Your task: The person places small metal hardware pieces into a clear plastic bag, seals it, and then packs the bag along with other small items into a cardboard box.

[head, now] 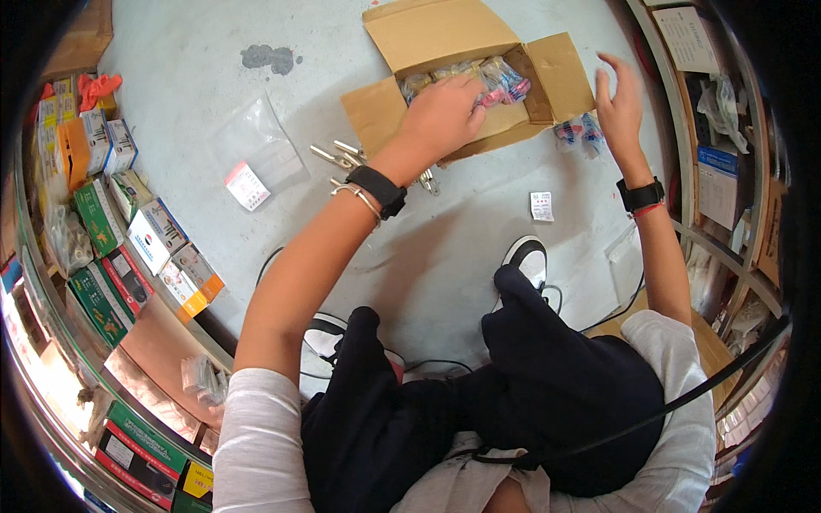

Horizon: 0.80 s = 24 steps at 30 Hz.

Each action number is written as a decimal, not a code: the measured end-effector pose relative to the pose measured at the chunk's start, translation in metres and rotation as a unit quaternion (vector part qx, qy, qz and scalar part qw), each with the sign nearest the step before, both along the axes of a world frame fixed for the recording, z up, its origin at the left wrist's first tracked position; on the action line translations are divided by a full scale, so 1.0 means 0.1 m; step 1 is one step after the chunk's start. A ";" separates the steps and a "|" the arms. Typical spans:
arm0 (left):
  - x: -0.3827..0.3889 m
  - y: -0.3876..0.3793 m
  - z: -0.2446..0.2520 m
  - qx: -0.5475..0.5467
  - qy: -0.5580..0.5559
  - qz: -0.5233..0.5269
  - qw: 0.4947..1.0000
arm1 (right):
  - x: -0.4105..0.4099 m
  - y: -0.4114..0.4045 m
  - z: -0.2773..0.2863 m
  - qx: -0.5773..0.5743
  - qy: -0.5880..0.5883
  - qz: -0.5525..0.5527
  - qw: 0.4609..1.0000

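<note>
An open cardboard box [442,45] stands on the floor with its flaps spread. Clear plastic bags [503,77] lie inside it, holding brass-coloured and pink-and-blue items. My left hand [446,115] reaches over the near edge of the box, back upward, against these bags; whether its fingers grip one is hidden. Just beyond the right flap [558,77] is my right hand [619,106], thumb and forefinger apart, with nothing in it. Below that flap, another plastic bag with pink-and-blue items [579,133] rests on the floor. Metal clamp-like parts [340,154] lie partly hidden behind my left forearm.
An empty clear plastic bag [260,144] with a printed card [248,187] lies left. A small printed slip [541,206] lies on the floor near my shoe [529,260]. Shelves with product boxes [154,237] line the left; more shelving [718,173] stands right. A black cable [641,413] crosses my lap.
</note>
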<state>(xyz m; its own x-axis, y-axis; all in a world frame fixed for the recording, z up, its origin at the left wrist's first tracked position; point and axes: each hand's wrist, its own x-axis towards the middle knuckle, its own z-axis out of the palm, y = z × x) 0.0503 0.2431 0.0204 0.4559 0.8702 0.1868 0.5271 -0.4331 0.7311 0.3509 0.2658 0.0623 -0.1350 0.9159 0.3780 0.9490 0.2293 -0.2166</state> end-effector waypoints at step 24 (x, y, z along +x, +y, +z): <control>-0.39 0.00 0.55 0.199 -0.096 0.105 0.970 | -0.40 -0.12 0.75 -0.159 0.435 -0.122 0.878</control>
<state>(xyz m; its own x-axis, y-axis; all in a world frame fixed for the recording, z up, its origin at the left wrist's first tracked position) 0.0118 0.2433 0.0757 0.2002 0.7816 0.5908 0.5044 -0.5992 0.6217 0.3113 0.2537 0.1369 0.2923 0.9555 -0.0399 0.4053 -0.1616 -0.8998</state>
